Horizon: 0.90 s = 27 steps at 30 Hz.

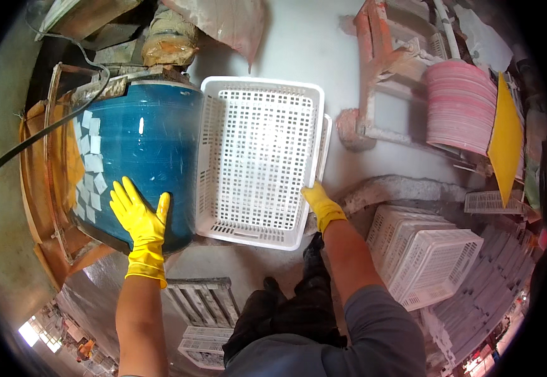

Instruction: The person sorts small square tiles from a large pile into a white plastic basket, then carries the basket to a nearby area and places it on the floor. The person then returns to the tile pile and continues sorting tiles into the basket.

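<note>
White rectangular plastic basket (258, 160) lies between yellow-gloved left hand (140, 217), fingers spread, and yellow-gloved right hand (324, 205), fingers pinching its rim.

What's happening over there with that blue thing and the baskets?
A person in yellow rubber gloves has the left hand spread open at the curved blue surface, beside a cluster of small white flat pieces along its left side. The right hand holds the right rim of a white perforated plastic basket, which sits right beside the blue surface. More white baskets stand at the lower right.
</note>
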Tool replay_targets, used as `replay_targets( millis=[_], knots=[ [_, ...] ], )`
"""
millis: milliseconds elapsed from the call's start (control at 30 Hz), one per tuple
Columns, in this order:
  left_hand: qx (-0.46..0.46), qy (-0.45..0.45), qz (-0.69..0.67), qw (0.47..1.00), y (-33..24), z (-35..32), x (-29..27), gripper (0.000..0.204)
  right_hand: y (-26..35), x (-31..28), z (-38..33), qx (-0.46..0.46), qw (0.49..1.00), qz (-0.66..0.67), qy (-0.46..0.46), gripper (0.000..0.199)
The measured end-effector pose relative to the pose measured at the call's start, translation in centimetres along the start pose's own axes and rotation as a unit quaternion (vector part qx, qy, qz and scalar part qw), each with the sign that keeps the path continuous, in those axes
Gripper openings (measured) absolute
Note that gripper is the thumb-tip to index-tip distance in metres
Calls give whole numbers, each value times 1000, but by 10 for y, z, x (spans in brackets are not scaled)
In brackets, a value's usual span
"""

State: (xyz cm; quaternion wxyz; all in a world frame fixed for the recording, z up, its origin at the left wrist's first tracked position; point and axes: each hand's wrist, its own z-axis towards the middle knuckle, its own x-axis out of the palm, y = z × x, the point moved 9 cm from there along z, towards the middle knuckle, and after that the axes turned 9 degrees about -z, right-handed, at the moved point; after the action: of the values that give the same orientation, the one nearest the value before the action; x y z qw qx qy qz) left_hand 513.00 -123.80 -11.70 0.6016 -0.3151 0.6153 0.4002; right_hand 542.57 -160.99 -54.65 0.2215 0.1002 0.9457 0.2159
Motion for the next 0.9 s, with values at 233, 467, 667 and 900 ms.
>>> replay_targets(
  millis=[233, 467, 667, 900],
  knots=[
    [7, 7, -19, 1000, -7, 2, -6, 103, 95, -41, -81, -23, 966, 255, 35, 44],
    [-2, -24, 48, 999, -10, -6, -4, 102, 4, -296, -116, -58, 863, 363, -347, 53],
    [1, -30, 42, 999, -9, -8, -1, 102, 36, -587, -185, -319, 706, 594, -216, 47],
    [-6, -28, 35, 999, -4, -7, -25, 101, 77, -609, -187, -270, 738, 487, -381, 52]
  ],
)
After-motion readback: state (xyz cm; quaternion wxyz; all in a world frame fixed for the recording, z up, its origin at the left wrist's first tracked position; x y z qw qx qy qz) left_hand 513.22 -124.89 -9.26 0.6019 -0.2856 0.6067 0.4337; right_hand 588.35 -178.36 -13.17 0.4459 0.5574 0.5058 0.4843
